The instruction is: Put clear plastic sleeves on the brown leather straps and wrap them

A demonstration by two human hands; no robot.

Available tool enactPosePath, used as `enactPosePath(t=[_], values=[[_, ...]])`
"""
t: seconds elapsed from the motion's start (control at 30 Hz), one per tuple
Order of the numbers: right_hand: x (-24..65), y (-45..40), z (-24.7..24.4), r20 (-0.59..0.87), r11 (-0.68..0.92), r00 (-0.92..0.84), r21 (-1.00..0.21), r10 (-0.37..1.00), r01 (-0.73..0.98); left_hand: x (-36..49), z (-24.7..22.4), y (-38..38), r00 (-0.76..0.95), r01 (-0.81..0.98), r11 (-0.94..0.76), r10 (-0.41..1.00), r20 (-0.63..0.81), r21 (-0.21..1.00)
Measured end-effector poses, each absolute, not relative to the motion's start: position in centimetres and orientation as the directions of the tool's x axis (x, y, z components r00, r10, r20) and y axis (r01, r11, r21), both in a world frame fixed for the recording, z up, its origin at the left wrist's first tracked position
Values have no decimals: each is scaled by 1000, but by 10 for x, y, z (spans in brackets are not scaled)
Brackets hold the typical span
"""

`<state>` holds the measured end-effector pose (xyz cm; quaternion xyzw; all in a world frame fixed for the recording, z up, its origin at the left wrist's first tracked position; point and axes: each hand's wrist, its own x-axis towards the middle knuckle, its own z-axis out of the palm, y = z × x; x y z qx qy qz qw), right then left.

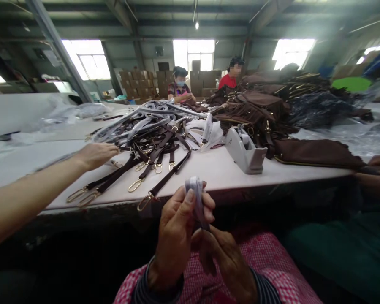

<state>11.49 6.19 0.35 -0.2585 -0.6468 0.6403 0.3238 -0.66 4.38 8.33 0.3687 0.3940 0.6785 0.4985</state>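
Observation:
Between my two hands, above my lap, is a folded strap (196, 198) in clear plastic wrap. My left hand (177, 228) pinches its upper end, thumb pressed on the near side and fingers curled behind. Lower down, my right hand (228, 257) is closed around the hanging part, which its fingers partly hide. Just beyond, dark brown straps (155, 162) with gold-coloured clips lie on the table (205, 169), some clips reaching its front edge. Behind them sits a heap of plastic-wrapped straps (145, 120).
A grey tape dispenser (245, 152) stands near the table edge. Brown bags (316, 154) are piled to the right, with crumpled plastic (323, 105). From the left, another person's arm (50, 181) reaches onto the straps. Two people (179, 86) work across the table.

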Motion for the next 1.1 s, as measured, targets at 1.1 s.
enactPosePath(t=[1.1], values=[[146,101,34,333,300,-449,-943,829,-145,11,95,38,155,-600,230,973,-171,767]])
